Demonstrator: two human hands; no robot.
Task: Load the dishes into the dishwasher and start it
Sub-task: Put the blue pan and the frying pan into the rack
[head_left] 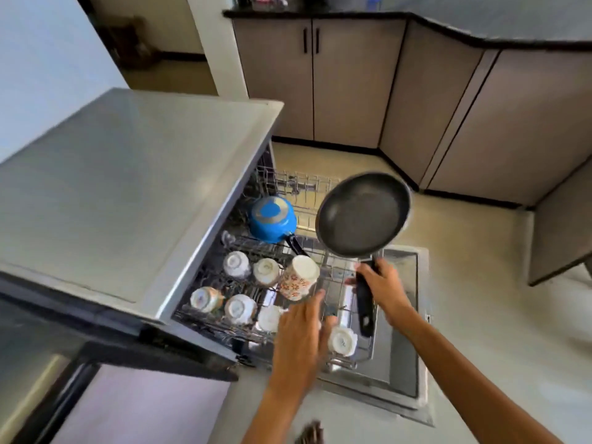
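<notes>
right now right hand [381,285] is gripping the black non-stick frying pan [363,214] by its handle; left hand [299,331], fingers straight, is hovering over the wire upper rack [365,350]. suggest tilting pan face-down beside the blue saucepan [272,219], clear of the cups.

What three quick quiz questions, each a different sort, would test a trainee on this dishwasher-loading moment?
1. True or false: the right hand grips the handle of the round black non-stick frying pan.
2. Multiple choice: the blue enamel saucepan lies in the pulled-out wire rack A) upright, B) upside down, C) on the floor.
3. Fill in: the left hand reaches over the rack beside the tall floral-patterned ____.

Key: 1 true; 2 B; 3 cup.
</notes>
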